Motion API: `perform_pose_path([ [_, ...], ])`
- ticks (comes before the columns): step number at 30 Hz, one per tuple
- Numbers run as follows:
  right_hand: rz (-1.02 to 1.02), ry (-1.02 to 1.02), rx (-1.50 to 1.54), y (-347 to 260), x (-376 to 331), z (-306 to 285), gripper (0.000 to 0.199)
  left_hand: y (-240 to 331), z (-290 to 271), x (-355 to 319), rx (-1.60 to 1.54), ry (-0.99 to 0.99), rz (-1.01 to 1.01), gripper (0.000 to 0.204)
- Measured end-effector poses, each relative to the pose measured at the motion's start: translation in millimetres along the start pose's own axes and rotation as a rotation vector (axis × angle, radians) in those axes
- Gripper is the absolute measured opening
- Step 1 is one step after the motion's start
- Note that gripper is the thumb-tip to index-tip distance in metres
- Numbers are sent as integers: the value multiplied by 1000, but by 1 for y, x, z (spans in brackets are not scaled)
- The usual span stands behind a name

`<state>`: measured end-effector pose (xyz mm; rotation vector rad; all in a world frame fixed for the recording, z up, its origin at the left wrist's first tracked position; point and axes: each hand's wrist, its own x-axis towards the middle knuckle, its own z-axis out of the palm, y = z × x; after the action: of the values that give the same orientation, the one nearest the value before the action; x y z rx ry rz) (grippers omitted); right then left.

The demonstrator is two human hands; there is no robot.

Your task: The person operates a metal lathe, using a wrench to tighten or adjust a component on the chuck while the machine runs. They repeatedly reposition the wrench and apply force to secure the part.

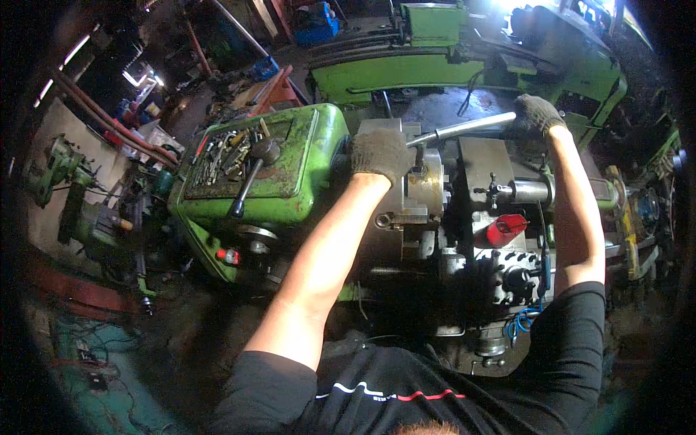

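Note:
My gloved right hand (538, 116) is closed around the far end of a long metal bar (467, 127) at the upper right. The bar slopes down to the left, toward the top of a lathe chuck (426, 185), where a short upright stem shows under it. My gloved left hand (380, 154) lies over the chuck's upper left side, beside the bar's lower end. Its fingers are mostly hidden, so I cannot tell what they grip. Left of it stands the green headstock (312, 167) of the lathe.
Several small tools (226, 156) lie on the headstock, beside a lever with a black knob (238, 209). A red container (506, 230) sits on the carriage, near the tailstock quill (528, 191). Another green machine (406, 78) stands behind. Blue tubing (518, 325) hangs at the lower right.

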<state>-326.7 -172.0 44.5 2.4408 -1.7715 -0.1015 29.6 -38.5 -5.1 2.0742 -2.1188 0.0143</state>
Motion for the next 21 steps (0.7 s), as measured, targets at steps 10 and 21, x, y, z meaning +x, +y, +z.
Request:
perform_pose_path([
  [10, 484, 103, 172, -121, -251, 5, 59, -39, 16, 85, 189, 2, 731, 31],
  [21, 427, 191, -41, -193, -238, -23, 44, -40, 21, 109, 164, 10, 703, 23],
])
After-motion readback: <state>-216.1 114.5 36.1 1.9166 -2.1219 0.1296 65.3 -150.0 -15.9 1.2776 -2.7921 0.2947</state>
